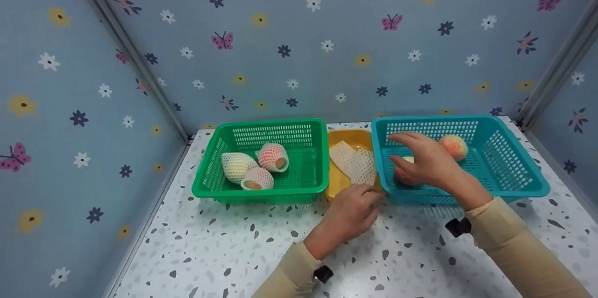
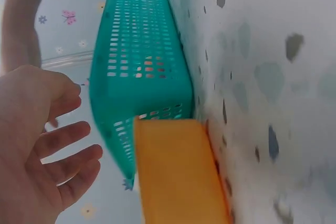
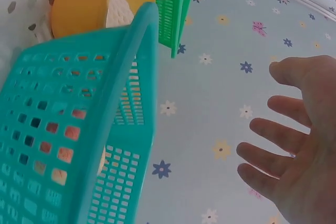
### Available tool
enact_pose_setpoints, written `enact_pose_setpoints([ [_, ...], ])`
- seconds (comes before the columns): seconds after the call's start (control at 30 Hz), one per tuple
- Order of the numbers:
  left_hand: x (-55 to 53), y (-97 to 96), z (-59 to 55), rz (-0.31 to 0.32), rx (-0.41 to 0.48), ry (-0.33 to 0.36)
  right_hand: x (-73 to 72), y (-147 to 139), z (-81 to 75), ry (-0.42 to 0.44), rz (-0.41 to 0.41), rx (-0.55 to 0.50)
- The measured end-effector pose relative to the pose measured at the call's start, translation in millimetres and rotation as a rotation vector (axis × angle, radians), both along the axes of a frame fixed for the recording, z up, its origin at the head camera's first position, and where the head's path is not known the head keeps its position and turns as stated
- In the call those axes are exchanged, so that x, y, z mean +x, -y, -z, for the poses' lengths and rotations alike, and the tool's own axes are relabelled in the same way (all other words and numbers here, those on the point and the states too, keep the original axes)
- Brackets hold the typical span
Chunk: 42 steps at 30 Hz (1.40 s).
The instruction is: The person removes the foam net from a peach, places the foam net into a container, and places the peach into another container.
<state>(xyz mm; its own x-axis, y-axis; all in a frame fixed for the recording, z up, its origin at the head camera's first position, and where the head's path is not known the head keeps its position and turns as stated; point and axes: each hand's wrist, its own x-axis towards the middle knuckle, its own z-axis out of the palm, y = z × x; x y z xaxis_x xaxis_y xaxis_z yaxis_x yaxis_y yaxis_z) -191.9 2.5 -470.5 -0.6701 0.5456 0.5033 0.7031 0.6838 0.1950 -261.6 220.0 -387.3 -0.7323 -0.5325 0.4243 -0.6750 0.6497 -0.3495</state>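
Observation:
My right hand [image 1: 427, 160] hovers above the left part of the teal basket [image 1: 509, 190], fingers spread and nothing in them. A peach [image 1: 405, 176] lies partly hidden under that hand, and a second peach [image 1: 454, 147] sits farther right in the same basket. At the front end of the yellow container [image 1: 337, 183] is my left hand [image 1: 350, 211]; the left wrist view shows its fingers [image 2: 68, 135] loosely bent around nothing. White foam net sleeves [image 1: 363, 167] lie inside the yellow container, close beyond the left hand.
To the left, a green basket [image 1: 261, 194] holds three peaches in foam nets [image 1: 238, 167]. The yellow container stands between the two baskets. All rest on a speckled white table [image 1: 224, 251], with flower-patterned walls [image 1: 289, 31] behind and at the sides.

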Motion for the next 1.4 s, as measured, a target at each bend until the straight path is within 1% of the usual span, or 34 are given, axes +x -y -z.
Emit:
enact_pose_setpoints([
  [0.1, 10.3, 20.2, -10.9, -0.013, 0.027, 0.075, 6.7, 4.8, 3.9, 0.009, -0.049, -0.031],
  [0.17, 17.0, 37.2, -19.6, -0.027, 0.044, 0.156, 13.5, 8.7, 6.7, 0.002, -0.103, -0.062],
  [0.27, 22.8, 67.7, -36.8, -0.050, 0.072, 0.324, 24.5, 14.4, 8.4, -0.024, -0.190, -0.117],
  [0.33, 21.4, 91.0, -49.9, -0.060, 0.077, 0.457, 31.5, 17.2, 7.7, -0.043, -0.227, -0.146],
  [0.4, 15.3, 115.0, -62.8, -0.073, 0.056, 0.589, 37.2, 18.8, 6.2, -0.052, -0.245, -0.162],
  [0.43, 10.1, 126.7, -68.0, -0.078, 0.040, 0.637, 39.4, 19.4, 5.4, -0.054, -0.245, -0.162],
  [0.5, -4.0, 147.6, -77.1, -0.104, 0.000, 0.714, 42.3, 20.4, 3.9, -0.046, -0.227, -0.153],
  [0.53, -12.1, 156.7, -80.7, -0.126, -0.020, 0.743, 43.0, 20.7, 3.4, -0.041, -0.212, -0.142],
  [0.57, -21.0, 164.4, -82.8, -0.163, -0.036, 0.765, 43.3, 21.2, 3.1, -0.036, -0.198, -0.129],
  [0.67, -49.3, 182.5, -82.2, -0.287, -0.112, 0.781, 42.9, 22.3, 3.6, -0.016, -0.163, -0.080],
  [0.77, -74.8, 195.3, -73.3, -0.387, -0.220, 0.793, 42.5, 22.4, 6.2, 0.005, -0.164, -0.045],
  [0.83, -89.6, 201.7, -66.6, -0.415, -0.271, 0.795, 42.1, 21.9, 8.6, 0.021, -0.178, -0.040],
  [0.87, -96.2, 204.1, -63.9, -0.431, -0.282, 0.798, 41.9, 21.4, 10.0, 0.029, -0.185, -0.040],
  [0.97, -112.4, 209.1, -59.2, -0.480, -0.281, 0.825, 42.1, 19.2, 13.7, 0.049, -0.195, -0.041],
  [1.03, -120.3, 211.1, -57.5, -0.507, -0.279, 0.839, 42.9, 17.4, 15.9, 0.063, -0.192, -0.039],
  [1.1, -125.8, 212.2, -56.1, -0.522, -0.278, 0.859, 44.4, 15.6, 17.5, 0.078, -0.189, -0.038],
  [1.2, -132.0, 212.8, -51.8, -0.504, -0.300, 0.860, 46.4, 13.8, 19.1, 0.100, -0.189, -0.040],
  [1.3, -134.7, 211.6, -49.4, -0.473, -0.338, 0.825, 47.2, 12.9, 19.2, 0.114, -0.195, -0.048],
  [1.4, -136.2, 210.1, -49.6, -0.451, -0.382, 0.759, 46.8, 13.4, 17.6, 0.110, -0.202, -0.055],
])
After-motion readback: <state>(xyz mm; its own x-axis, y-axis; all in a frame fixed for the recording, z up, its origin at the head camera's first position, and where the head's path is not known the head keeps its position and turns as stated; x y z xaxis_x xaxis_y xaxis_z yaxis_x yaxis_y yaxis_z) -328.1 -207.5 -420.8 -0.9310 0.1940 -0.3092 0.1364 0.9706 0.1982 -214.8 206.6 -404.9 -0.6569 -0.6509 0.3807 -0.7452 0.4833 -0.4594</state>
